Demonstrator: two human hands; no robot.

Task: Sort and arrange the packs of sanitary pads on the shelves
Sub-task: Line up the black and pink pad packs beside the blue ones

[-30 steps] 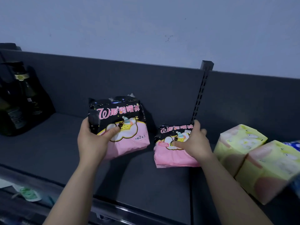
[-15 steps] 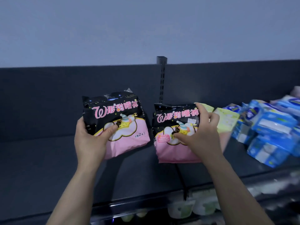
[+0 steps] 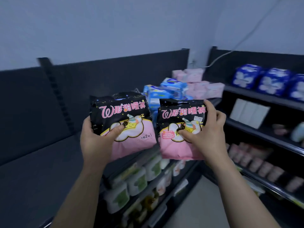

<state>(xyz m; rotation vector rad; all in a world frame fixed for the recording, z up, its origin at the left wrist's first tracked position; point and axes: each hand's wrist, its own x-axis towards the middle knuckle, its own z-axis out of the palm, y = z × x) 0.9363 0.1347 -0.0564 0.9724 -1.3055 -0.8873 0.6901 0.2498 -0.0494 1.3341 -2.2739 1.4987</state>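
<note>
Left grip (image 3: 97, 142): holds black-and-pink soft plastic pad pack (image 3: 125, 112), upright
Right grip (image 3: 209, 137): holds matching second pack (image 3: 177, 145), upright
Relation: stacked blue packs (image 3: 166, 91) lie just behind both, nearer right grip

Light blue packs (image 3: 171, 89) half hidden behind held packs (image 3: 125, 116), lower-shelf goods (image 3: 136, 181) blurred, rightmost dark blue pack (image 3: 298, 88) cropped

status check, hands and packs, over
Left hand grips the left pack. Right hand grips the right pack. Both in the air; blue packs piled behind.
</note>
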